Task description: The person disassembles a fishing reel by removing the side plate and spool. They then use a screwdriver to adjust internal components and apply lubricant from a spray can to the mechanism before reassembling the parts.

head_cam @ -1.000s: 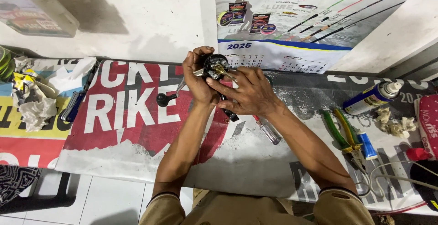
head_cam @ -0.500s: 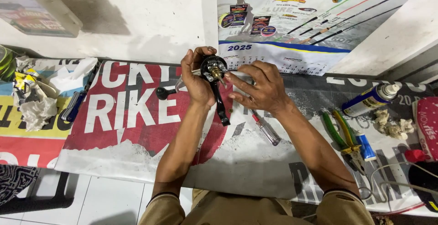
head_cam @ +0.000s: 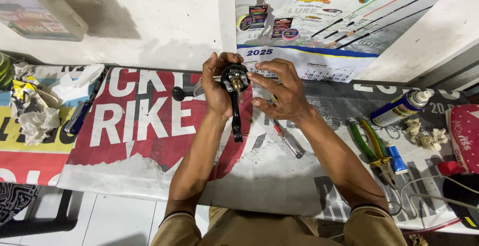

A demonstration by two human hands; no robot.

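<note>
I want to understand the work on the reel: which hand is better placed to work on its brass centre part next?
Probably the right hand: it is free, fingertips beside the brass part. The left hand grips the reel.

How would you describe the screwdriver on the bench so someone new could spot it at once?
Start at the red and white banner covering the bench, then go just right of the person's left hand, which holds a black fishing reel. Below the right hand lies the screwdriver, slanted on the grey patch. Its clear handle sets it apart from the green-handled pliers further right.
</note>
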